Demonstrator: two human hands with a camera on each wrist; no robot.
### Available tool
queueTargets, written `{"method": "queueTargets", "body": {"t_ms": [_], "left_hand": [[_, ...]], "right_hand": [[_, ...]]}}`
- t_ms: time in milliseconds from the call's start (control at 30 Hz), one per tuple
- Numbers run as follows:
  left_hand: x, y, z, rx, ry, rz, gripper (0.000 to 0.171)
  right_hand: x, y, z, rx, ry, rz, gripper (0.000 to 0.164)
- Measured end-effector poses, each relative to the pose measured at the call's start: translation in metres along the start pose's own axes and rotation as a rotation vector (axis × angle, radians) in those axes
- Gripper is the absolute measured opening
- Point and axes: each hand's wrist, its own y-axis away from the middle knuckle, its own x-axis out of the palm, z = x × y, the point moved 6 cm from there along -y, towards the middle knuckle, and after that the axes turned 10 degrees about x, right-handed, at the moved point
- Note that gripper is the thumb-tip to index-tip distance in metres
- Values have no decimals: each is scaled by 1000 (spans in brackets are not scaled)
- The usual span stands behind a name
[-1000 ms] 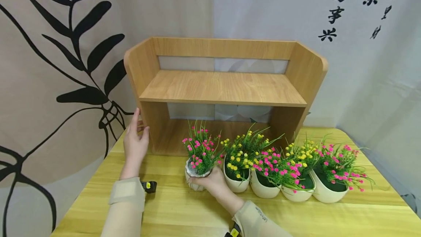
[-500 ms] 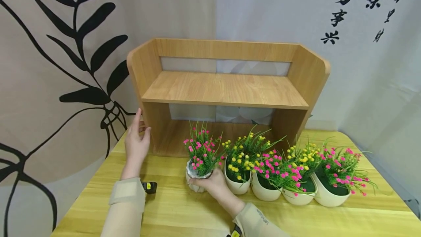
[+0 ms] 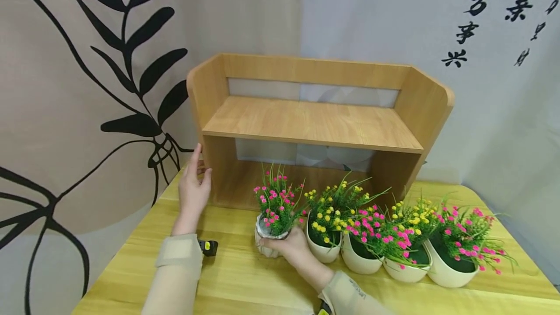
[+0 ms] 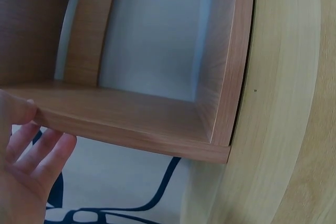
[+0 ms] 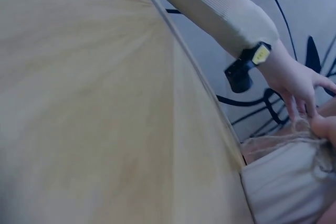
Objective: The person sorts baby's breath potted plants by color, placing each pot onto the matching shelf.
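My right hand (image 3: 292, 246) holds a potted plant (image 3: 276, 203) with pink artificial flowers. Its pot (image 5: 291, 179) is wrapped in pale cloth with twine round it, and stands upright in front of the wooden shelf (image 3: 315, 120). My left hand (image 3: 194, 192) is at the shelf's left side panel (image 4: 131, 135), fingers straight along its outer face and thumb by the front edge. To the right of my right hand stand several white pots (image 3: 360, 256) with pink and yellow flowers, in a row. My right fingers are partly hidden behind the wrapped pot.
The two-tier shelf stands at the back of the wooden table (image 3: 245, 290). Behind it hangs a pale curtain (image 3: 350, 13) with black leaves and characters printed on it. A black wrist device (image 3: 209, 248) sits at my left cuff.
The head view has swung a little left, so everything sits further right in it. Both hands keep their places on the pot and at the shelf panel.
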Motion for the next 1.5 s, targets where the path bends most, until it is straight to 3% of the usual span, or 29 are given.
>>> {"method": "queueTargets", "body": {"t_ms": [367,600,933,1233,1500], "left_hand": [[5,1,2,-8,3,39,79],[0,3,3,-39,-6,59,82],[1,3,3,2,-26,57,83],[0,3,1,1,-34,45,83],[1,4,1,15,-39,43,84]], "right_hand": [[-3,-2,-1,-17,11,16,76],[-2,-1,3,-43,17,21,76],[-3,-4,4,-55,13,49,70],[0,3,24,-68,-40,204,75],[-7,19,49,-70,13,338,61]]}}
